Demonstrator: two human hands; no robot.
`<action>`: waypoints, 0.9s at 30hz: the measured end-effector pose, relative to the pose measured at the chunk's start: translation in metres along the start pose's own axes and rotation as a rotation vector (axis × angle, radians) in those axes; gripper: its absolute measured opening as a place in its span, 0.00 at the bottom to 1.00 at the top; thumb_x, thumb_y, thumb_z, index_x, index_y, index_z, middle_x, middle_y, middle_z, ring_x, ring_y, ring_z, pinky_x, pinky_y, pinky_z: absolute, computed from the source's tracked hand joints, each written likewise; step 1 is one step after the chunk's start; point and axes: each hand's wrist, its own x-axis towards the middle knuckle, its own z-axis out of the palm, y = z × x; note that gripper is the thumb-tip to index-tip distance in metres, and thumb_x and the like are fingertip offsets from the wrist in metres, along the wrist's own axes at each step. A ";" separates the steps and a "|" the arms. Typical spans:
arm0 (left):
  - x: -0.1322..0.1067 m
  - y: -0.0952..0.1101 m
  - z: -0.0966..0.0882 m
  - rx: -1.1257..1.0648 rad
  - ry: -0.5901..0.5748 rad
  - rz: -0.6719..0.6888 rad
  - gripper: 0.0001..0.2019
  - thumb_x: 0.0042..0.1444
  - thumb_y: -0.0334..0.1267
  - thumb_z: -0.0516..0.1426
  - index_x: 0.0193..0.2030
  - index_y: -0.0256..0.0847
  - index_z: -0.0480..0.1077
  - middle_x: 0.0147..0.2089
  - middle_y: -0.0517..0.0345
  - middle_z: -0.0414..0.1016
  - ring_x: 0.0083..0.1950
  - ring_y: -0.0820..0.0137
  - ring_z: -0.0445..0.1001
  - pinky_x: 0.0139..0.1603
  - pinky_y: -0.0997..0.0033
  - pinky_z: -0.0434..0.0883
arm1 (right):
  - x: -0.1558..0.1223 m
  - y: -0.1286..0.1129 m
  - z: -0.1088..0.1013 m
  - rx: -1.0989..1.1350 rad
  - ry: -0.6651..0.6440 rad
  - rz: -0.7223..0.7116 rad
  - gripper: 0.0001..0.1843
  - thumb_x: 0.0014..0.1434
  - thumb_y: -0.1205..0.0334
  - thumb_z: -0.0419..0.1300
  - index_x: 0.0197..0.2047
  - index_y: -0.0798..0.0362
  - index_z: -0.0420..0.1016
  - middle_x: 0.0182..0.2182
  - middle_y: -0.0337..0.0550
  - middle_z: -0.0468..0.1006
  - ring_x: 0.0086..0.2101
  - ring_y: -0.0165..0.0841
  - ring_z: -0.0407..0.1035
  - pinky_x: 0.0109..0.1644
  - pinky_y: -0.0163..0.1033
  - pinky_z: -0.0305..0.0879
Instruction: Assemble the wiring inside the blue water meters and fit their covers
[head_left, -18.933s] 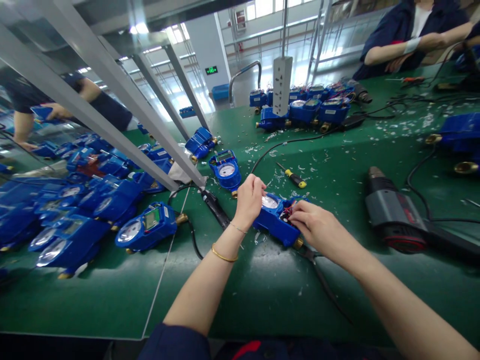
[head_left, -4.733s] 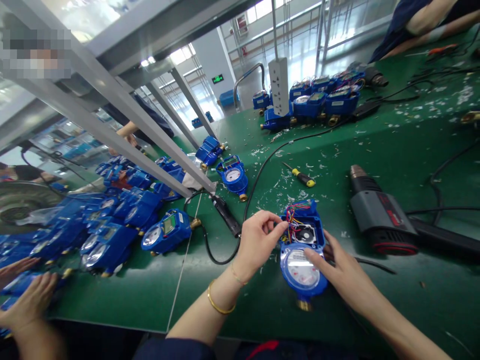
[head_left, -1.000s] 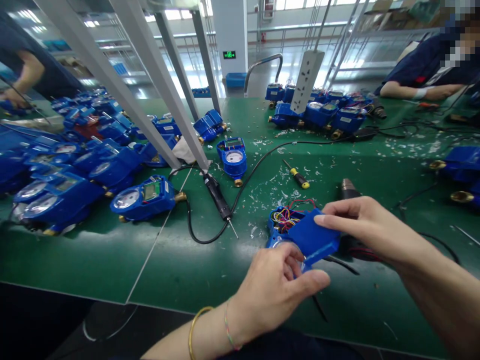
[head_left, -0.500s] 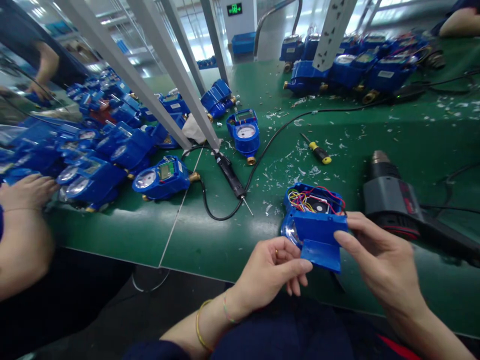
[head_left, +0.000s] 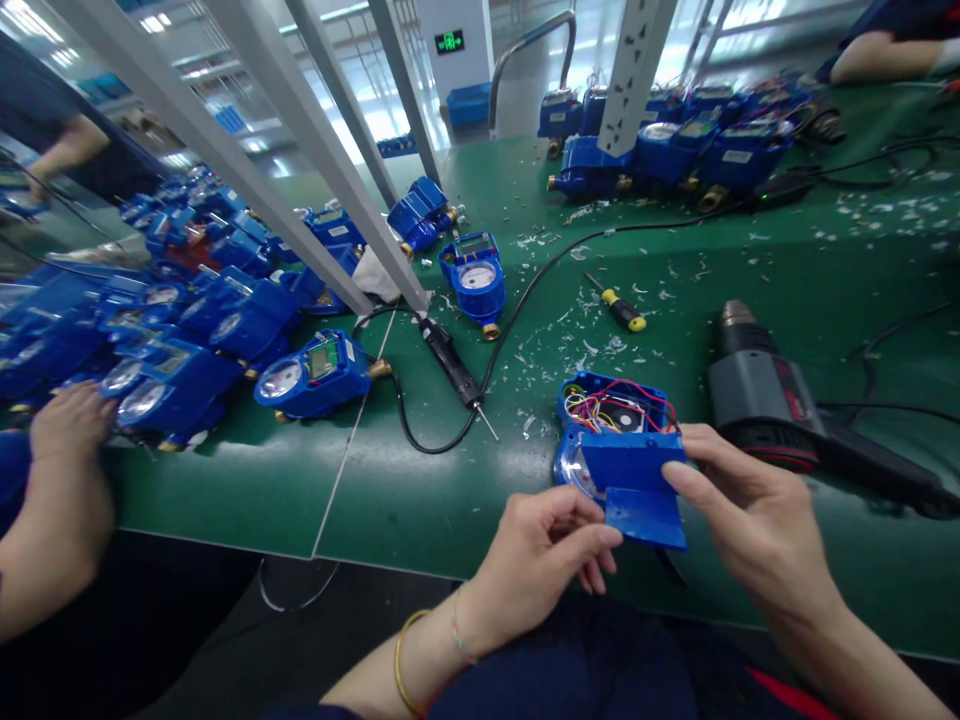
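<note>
An open blue water meter (head_left: 574, 465) lies on the bench in front of me, with red, yellow and white wires (head_left: 600, 408) exposed in its upper housing. A bent blue cover (head_left: 634, 462) stands across its front, partly hiding the round dial. My right hand (head_left: 757, 510) grips the cover's right edge, thumb on the front face and fingers behind. At the cover's lower left corner, my left hand (head_left: 551, 550) is closed, its thumb and curled index finger at the flap's edge. Its other fingers hang bent below.
To the right lies a heat gun (head_left: 772, 400). A yellow-black screwdriver (head_left: 619, 305) and a corded electric screwdriver (head_left: 450, 360) rest beyond the meter. Several blue meters (head_left: 180, 380) crowd the left, where a co-worker's hand (head_left: 71, 425) touches them. Metal posts (head_left: 315, 150) rise from the bench.
The view has shifted slightly, so the bench items appear a little lower and further left. Both hands keep their places at the cover. The co-worker's hand at left has moved slightly.
</note>
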 end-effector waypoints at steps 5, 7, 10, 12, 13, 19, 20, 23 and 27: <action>-0.001 0.002 -0.001 0.236 0.047 0.166 0.12 0.61 0.42 0.59 0.30 0.37 0.69 0.24 0.62 0.71 0.21 0.78 0.68 0.25 0.79 0.67 | -0.004 0.010 0.000 0.100 -0.011 0.105 0.04 0.60 0.59 0.64 0.37 0.48 0.80 0.40 0.38 0.79 0.41 0.31 0.72 0.48 0.34 0.68; -0.001 0.005 -0.001 0.351 0.059 0.231 0.13 0.62 0.42 0.58 0.29 0.37 0.70 0.24 0.62 0.71 0.22 0.78 0.67 0.26 0.78 0.65 | -0.007 0.016 -0.001 0.168 -0.011 0.151 0.05 0.60 0.58 0.65 0.39 0.47 0.81 0.41 0.39 0.78 0.41 0.32 0.73 0.48 0.35 0.68; 0.001 0.008 -0.002 0.477 0.121 0.362 0.21 0.60 0.55 0.59 0.28 0.37 0.70 0.23 0.62 0.68 0.24 0.76 0.65 0.27 0.76 0.63 | -0.009 0.020 -0.002 0.242 -0.019 0.212 0.07 0.60 0.57 0.64 0.40 0.48 0.81 0.41 0.40 0.78 0.42 0.33 0.73 0.47 0.35 0.69; 0.003 0.010 -0.002 0.535 0.225 0.446 0.30 0.54 0.68 0.55 0.29 0.38 0.70 0.24 0.61 0.67 0.24 0.74 0.63 0.27 0.73 0.62 | -0.009 0.018 0.001 0.251 -0.018 0.220 0.07 0.60 0.56 0.64 0.39 0.49 0.80 0.40 0.41 0.78 0.41 0.34 0.73 0.45 0.36 0.69; 0.004 0.011 -0.002 0.575 0.285 0.470 0.33 0.52 0.72 0.52 0.31 0.38 0.71 0.26 0.60 0.68 0.26 0.73 0.63 0.28 0.72 0.63 | -0.009 0.016 0.003 0.232 -0.009 0.200 0.07 0.60 0.57 0.64 0.37 0.50 0.80 0.40 0.42 0.78 0.41 0.34 0.72 0.45 0.36 0.69; 0.003 0.030 0.011 0.797 0.374 0.302 0.37 0.51 0.71 0.54 0.49 0.37 0.68 0.45 0.47 0.73 0.47 0.57 0.71 0.48 0.57 0.69 | -0.016 -0.002 0.018 -0.074 0.061 -0.134 0.04 0.59 0.63 0.65 0.39 0.49 0.76 0.39 0.41 0.77 0.43 0.33 0.71 0.48 0.37 0.67; 0.001 0.033 0.013 0.802 0.369 0.249 0.35 0.50 0.68 0.58 0.50 0.37 0.67 0.47 0.47 0.73 0.48 0.56 0.71 0.50 0.56 0.69 | -0.017 -0.003 0.019 -0.102 0.029 -0.196 0.05 0.60 0.64 0.64 0.41 0.49 0.75 0.41 0.42 0.76 0.45 0.34 0.70 0.50 0.38 0.66; -0.001 0.040 0.012 0.772 0.337 0.152 0.28 0.52 0.58 0.63 0.50 0.40 0.66 0.48 0.50 0.74 0.49 0.58 0.72 0.52 0.56 0.69 | -0.018 -0.008 0.018 -0.177 -0.122 -0.359 0.12 0.63 0.67 0.58 0.50 0.50 0.71 0.48 0.46 0.74 0.52 0.37 0.65 0.55 0.43 0.63; 0.004 0.049 0.003 0.635 0.223 0.085 0.21 0.55 0.53 0.62 0.48 0.42 0.67 0.47 0.52 0.76 0.47 0.62 0.74 0.50 0.60 0.71 | -0.008 -0.015 0.004 -0.310 -0.230 -0.477 0.18 0.62 0.67 0.56 0.55 0.52 0.68 0.52 0.49 0.71 0.55 0.40 0.62 0.57 0.47 0.61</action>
